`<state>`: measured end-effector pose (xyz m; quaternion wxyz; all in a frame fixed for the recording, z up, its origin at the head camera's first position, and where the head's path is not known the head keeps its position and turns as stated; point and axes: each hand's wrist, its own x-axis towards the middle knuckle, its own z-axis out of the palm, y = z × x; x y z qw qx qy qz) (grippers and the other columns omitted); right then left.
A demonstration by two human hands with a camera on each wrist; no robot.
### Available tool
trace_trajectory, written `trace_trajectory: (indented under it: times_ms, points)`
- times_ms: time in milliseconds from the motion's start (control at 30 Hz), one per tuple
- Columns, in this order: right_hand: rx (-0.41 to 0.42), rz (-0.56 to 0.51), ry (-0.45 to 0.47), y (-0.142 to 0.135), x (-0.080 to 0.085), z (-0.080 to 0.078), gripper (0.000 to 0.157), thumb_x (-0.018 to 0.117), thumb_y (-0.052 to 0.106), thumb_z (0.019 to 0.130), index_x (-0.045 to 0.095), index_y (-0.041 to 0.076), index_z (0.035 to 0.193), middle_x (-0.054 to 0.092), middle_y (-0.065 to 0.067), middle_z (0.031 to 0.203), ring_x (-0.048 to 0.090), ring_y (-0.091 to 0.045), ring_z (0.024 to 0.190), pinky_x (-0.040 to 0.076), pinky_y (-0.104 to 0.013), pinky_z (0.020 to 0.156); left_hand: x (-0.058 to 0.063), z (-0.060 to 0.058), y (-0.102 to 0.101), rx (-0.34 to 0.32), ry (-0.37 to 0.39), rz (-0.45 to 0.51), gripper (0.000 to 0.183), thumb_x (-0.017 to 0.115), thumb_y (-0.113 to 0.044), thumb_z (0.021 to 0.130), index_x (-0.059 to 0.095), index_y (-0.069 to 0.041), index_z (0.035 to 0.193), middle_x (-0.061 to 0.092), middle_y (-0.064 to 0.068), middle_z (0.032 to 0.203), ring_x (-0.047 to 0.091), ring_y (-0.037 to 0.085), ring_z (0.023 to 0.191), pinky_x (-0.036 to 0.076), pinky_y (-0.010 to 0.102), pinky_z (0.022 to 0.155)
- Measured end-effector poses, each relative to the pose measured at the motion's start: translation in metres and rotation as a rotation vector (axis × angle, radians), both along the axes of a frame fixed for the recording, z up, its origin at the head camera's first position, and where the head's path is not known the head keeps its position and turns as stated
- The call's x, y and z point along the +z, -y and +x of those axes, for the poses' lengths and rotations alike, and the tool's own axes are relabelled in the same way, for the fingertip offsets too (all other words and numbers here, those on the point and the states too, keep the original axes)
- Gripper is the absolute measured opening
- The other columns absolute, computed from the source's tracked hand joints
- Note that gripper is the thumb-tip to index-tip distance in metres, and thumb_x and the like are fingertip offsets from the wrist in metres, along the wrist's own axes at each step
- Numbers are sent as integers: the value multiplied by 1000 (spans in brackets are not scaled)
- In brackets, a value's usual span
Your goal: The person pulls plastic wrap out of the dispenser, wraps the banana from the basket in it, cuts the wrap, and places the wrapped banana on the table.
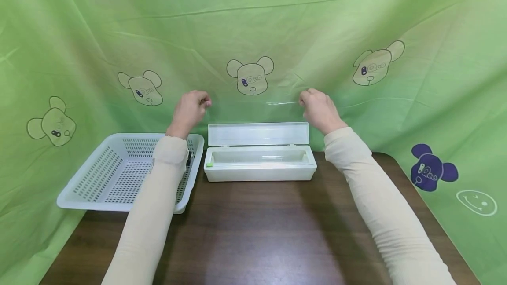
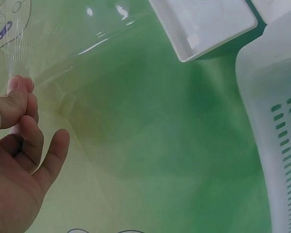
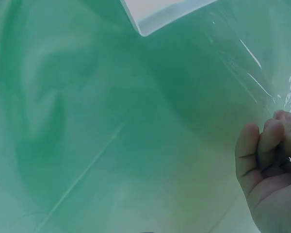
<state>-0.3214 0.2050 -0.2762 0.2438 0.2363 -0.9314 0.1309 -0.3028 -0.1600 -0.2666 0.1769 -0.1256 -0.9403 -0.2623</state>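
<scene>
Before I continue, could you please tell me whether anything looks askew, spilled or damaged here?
The white basket seems to jut past the left edge of the table, so its placement looks slightly off. The clear film creases where the left hand pinches it, probably just from tension. I see no spill or damage.

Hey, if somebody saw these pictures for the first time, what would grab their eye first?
Probably the bright green curtain with its cartoon bear faces, filling the background. Next, the clear film pinched between the left hand and right hand, beyond a long white box with its lid up. A pale basket stands left of the box, partly hidden by the left sleeve.
</scene>
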Motion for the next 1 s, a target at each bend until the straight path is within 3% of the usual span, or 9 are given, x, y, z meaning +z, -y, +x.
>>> trace_trajectory:
  times_ms: [733,1000]
  points:
    - [-5,-27,-30,-1,21,-6,29,54,-22,73,65,-6,95,62,-20,93,61,-41,86,52,-52,79,14,-4,2,30,-95,1,10,66,-9,98,72,-2,102,68,15,104,63,31,92,53,42,78]
    - [-16,-10,-56,-1,31,-10,22,58,-19,78,66,-7,94,63,-21,92,62,-42,85,52,-54,78,21,-6,2,32,-138,6,10,66,-9,98,71,-1,102,68,16,105,63,32,94,53,42,82]
